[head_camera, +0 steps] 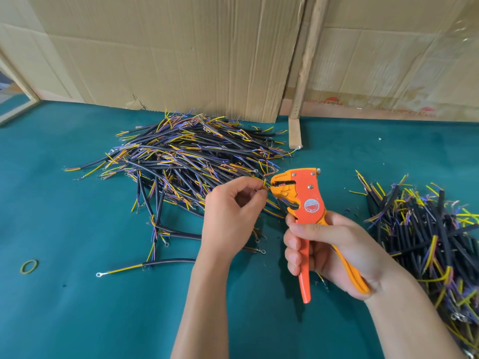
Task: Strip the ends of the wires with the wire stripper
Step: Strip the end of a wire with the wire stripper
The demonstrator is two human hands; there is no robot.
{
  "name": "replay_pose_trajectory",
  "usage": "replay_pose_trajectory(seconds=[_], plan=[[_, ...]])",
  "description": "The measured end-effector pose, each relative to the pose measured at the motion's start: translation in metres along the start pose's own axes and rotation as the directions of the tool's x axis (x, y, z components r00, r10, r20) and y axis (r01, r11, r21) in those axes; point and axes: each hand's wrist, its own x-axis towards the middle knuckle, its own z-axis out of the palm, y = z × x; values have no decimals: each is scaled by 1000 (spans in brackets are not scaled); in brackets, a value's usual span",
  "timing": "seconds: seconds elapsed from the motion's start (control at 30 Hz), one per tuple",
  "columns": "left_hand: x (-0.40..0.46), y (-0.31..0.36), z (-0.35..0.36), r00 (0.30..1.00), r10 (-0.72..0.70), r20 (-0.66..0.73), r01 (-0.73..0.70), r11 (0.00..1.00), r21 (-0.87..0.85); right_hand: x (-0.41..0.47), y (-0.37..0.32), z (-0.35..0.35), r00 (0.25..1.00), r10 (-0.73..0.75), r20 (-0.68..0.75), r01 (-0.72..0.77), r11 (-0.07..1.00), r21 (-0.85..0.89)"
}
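- The right hand [326,244] grips the handles of the orange wire stripper [302,200], with its head tilted up and to the left.
- The left hand [233,211] pinches a thin yellow wire [265,183] between thumb and forefinger, its tip at the stripper's mouth.
- To strip cleanly, seat the wire end squarely between the blades, hold it taut, then squeeze steadily.
- Wire piles [189,156] lie behind and to the right of the stripper.

Setting: small workshop or hand-assembly bench. Evidence: teal felt-like work surface [77,216]; large heap of cut black multi-core cables [186,161] just beyond the fingers [255,195]; second cable heap [427,242] to their right; flattened cardboard sheets [181,47] as backdrop behind; orange wire stripper [303,203] beside the fingertips.
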Motion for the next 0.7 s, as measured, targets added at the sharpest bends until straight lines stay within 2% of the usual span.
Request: replay_pose_trajectory(seconds=[0.47,0.7], plan=[[0,0,-2,1000,-13,17,13,1000,-6,-1,-1,3,997,4,-80,-4,1000,4],[0,0,0,1000,-10,20,10,1000,-7,5,3,9,986,-73,-151,72,997,-15]])
